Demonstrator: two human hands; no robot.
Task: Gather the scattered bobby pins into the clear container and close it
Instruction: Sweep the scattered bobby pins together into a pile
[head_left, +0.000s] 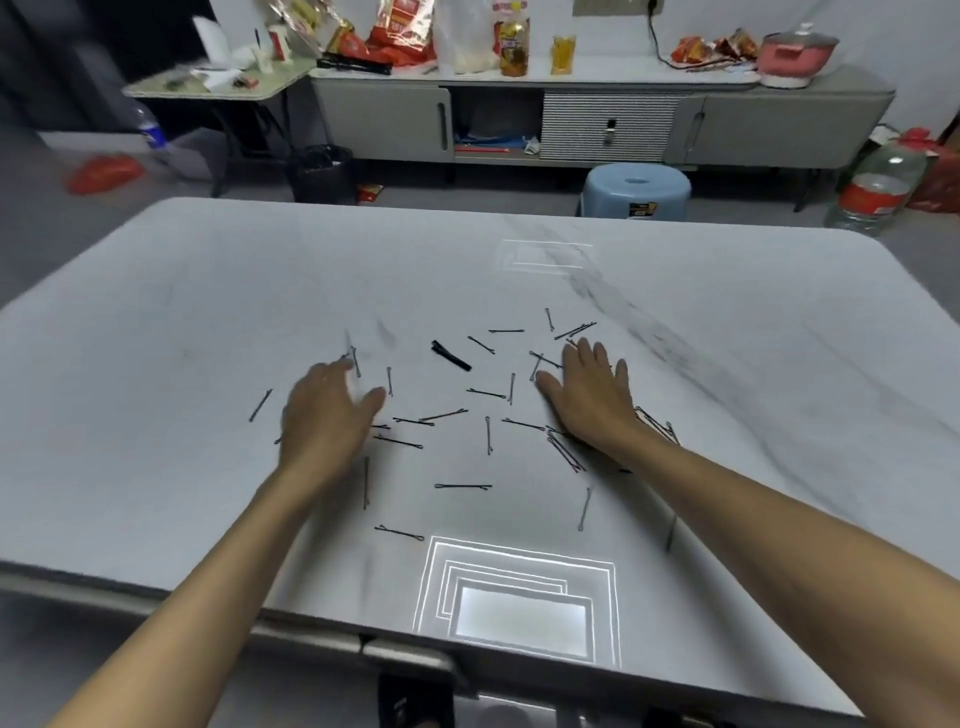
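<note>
Lying loose over the middle of the white rectangular table (208, 312), the thin black metal bobby pins (462, 486) were all outside the clear rectangular plastic container (519, 613), which sat open & apparently empty at the near edge. Both the left hand (327, 410) & right hand (587, 395) hovered flat-ish over the pins, fingers spread, nothing pinched or held. Judged barely begun: gathering, loading & closing all left. A flat clear rectangular lid (545, 257), prob. the container's, lay well apart at the far side, w/ one broad black hair clip (451, 356) among the pins.
</note>
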